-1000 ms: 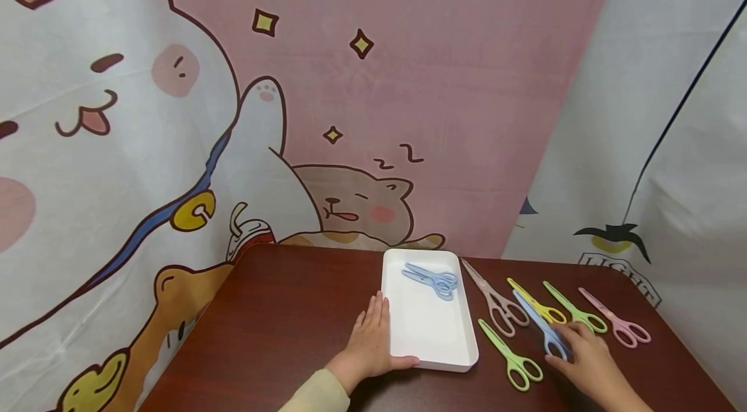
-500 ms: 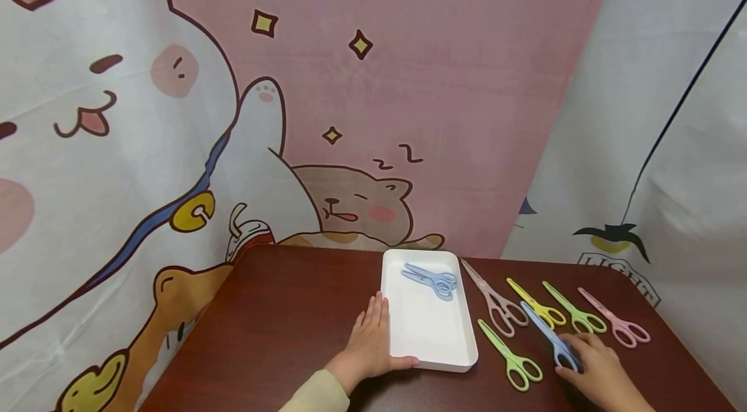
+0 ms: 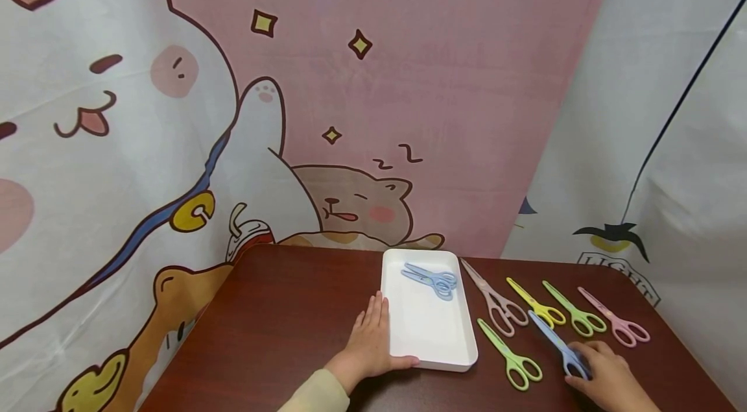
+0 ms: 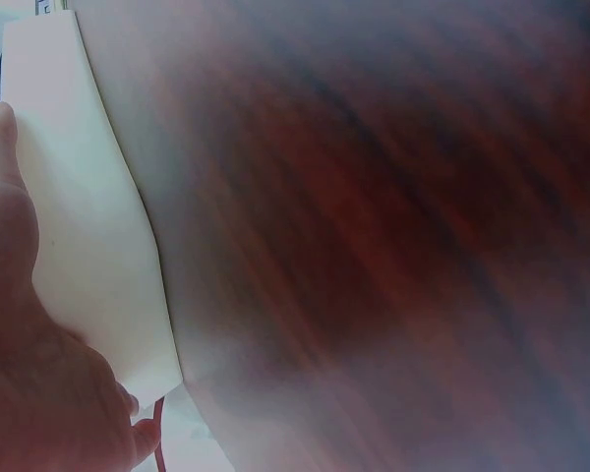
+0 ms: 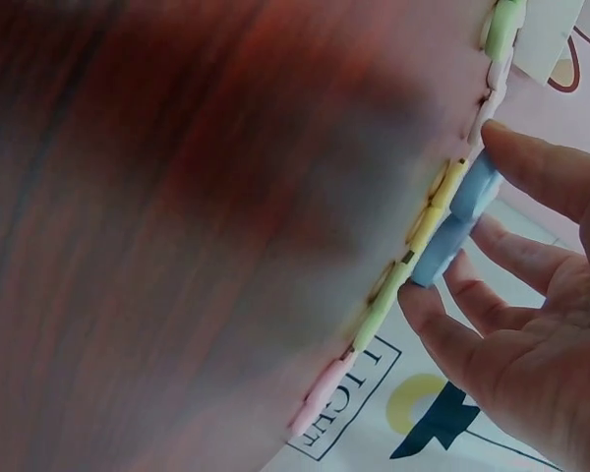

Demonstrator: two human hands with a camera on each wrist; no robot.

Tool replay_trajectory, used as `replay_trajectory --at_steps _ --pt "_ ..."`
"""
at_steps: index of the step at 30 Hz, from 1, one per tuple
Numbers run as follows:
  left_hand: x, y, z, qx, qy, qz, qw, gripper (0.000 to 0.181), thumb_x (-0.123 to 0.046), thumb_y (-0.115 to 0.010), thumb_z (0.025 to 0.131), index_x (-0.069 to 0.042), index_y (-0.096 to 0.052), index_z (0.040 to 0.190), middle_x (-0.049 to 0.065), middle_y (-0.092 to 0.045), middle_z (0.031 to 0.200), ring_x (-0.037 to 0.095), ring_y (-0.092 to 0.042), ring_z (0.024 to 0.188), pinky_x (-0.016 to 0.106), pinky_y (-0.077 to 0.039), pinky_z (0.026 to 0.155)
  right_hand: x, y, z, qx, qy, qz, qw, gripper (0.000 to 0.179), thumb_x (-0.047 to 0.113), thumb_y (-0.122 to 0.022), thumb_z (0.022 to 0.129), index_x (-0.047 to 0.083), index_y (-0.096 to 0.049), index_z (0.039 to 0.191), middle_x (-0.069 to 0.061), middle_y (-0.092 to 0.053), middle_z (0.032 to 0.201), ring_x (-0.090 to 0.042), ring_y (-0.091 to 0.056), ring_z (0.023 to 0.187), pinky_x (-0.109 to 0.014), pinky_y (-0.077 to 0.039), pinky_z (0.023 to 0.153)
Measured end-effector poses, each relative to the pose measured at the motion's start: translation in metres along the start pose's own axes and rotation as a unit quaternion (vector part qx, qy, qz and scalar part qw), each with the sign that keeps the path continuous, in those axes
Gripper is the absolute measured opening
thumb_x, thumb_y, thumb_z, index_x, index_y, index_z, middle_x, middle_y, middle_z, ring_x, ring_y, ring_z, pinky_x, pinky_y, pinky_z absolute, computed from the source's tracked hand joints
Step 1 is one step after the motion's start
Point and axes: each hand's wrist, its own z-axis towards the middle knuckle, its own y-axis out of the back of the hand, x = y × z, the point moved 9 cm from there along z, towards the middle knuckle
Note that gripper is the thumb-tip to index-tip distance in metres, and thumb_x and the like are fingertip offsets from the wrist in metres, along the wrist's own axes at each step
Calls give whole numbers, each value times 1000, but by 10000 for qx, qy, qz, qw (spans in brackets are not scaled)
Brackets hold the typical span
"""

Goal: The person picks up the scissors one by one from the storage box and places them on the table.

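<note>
In the head view, my right hand [image 3: 609, 373] grips blue scissors [image 3: 548, 332] by the handle loops, blades pointing to the back left. The right wrist view shows thumb and fingertips at the two sides of the blue handles [image 5: 447, 246]. My left hand [image 3: 369, 344] lies along the left side of a white tray [image 3: 428, 337], fingers straight and thumb at its near edge. In the left wrist view, that hand lies against the tray's wall [image 4: 93, 216]. Light blue scissors [image 3: 434, 279], apparently two overlapping pairs, lie at the tray's far end.
Right of the tray lie pale pink scissors [image 3: 493, 298] and green scissors [image 3: 510, 357]. Beyond the held pair are yellow scissors [image 3: 537, 305], another green pair [image 3: 574, 309] and pink scissors [image 3: 615, 318]. A printed cloth [image 3: 455, 107] hangs behind the brown table [image 3: 280, 321].
My right hand has moved rightward and slightly nearer with the blue scissors, whose blades have come away from the yellow pair's handles. The left hand and tray have stayed put.
</note>
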Motion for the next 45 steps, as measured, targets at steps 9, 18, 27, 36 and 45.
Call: replay_trajectory --at_steps 9,18,27,36,45 --pt "1 0 0 33 14 6 10000 136 -95 -42 56 0 -15 150 19 -9 158 31 -14 145 49 -26 112 -9 -5 -1 308 -122 40 9994 74 47 -79 68 -5 -59 116 -32 -52 105 -38 -54 87 -55 -45 73" --pt "3 -1 0 24 14 9 10000 137 -96 -38 55 -1 -14 151 19 -8 158 31 -13 146 49 -26 112 -9 -12 -2 544 -49 89 9985 69 44 -80 67 -3 -60 114 -23 -55 103 -31 -55 85 -51 -48 71" --pt "2 -1 0 55 32 5 10000 137 -96 -39 56 0 -15 150 19 -8 158 30 -14 145 49 -25 112 -7 -15 -3 682 -98 20 9976 70 44 -80 68 -5 -59 115 -20 -56 101 -30 -56 85 -50 -48 71" --pt "0 0 -1 13 2 30 10000 135 -94 -43 57 1 -16 150 20 -9 158 31 -15 145 49 -26 112 -8 -16 -3 724 -205 50 9972 71 43 -81 67 -6 -59 114 -22 -55 101 -30 -55 84 -48 -48 70" --pt "-2 4 -2 34 1 81 10000 134 -92 -45 59 2 -16 150 21 -10 157 32 -15 145 49 -26 112 -13 -18 -4 744 -298 73 9968 71 42 -82 66 -6 -59 114 -23 -55 100 -29 -54 81 -48 -48 69"
